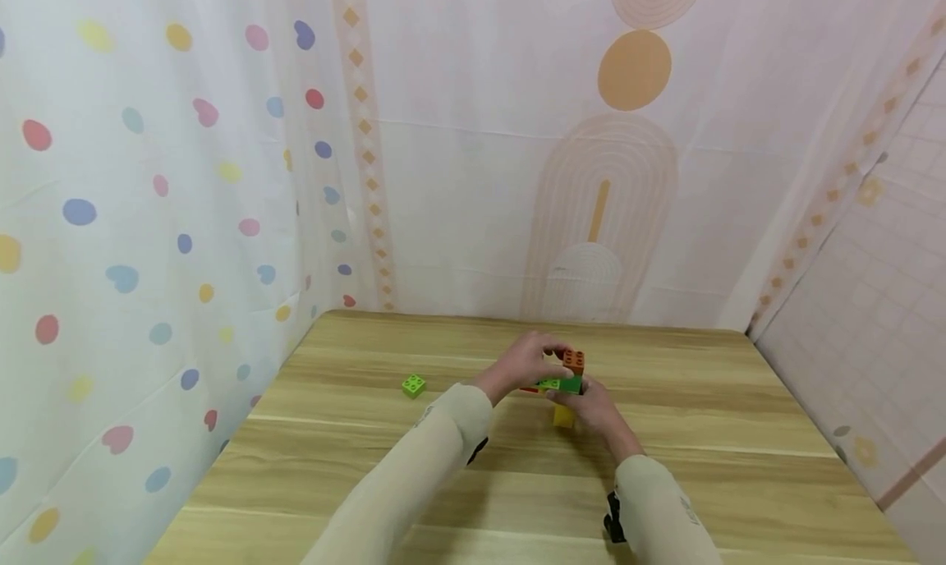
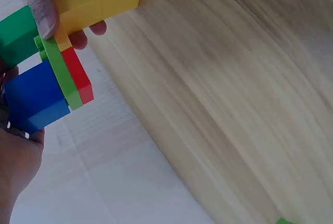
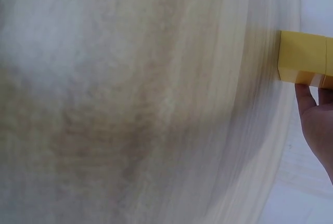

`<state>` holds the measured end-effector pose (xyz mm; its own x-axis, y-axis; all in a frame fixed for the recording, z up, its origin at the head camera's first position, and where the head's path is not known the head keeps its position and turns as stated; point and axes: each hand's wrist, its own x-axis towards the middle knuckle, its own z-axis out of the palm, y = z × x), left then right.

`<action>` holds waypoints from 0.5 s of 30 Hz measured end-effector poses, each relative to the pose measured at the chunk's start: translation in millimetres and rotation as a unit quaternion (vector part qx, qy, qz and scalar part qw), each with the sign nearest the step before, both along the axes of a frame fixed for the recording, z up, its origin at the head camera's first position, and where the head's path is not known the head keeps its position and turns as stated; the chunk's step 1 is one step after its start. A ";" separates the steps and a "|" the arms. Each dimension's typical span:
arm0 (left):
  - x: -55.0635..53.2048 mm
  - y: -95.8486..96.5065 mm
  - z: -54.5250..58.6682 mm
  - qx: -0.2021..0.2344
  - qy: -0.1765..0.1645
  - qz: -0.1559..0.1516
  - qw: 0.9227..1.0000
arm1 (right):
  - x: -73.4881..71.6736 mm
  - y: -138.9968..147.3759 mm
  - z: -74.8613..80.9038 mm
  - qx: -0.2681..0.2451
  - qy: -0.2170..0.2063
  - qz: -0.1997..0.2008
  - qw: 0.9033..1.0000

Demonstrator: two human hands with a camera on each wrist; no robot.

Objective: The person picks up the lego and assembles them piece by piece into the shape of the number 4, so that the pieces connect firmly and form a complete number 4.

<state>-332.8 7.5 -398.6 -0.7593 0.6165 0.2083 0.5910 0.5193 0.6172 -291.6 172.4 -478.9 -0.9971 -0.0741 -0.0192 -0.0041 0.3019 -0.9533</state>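
Several toy building bricks are joined into one build: a stack of yellow bricks, a red brick, a light green plate, a dark green brick and a reddish-brown brick on top. My right hand grips this build, its thumb pressing the light green plate. From the far left side my left hand pinches a blue brick, which sits against the light green plate beside the dark green brick. In the right wrist view, the yellow stack's end and some right-hand fingers show.
A loose light green brick lies on the wooden table, left of the hands. Patterned curtains hang behind the table's back edge and along its left side.
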 end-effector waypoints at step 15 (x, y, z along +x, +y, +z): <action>-2.8 -22.2 8.0 0.052 -0.075 0.056 0.994 | -1.1 -2.1 -2.9 -0.009 -0.020 -0.015 1.000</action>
<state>-335.6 -14.7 -390.7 -0.8490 0.5077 0.1462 0.4311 0.5057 0.7472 -292.7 170.4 -481.8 -0.9973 -0.0449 -0.0584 0.0433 0.2846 -0.9577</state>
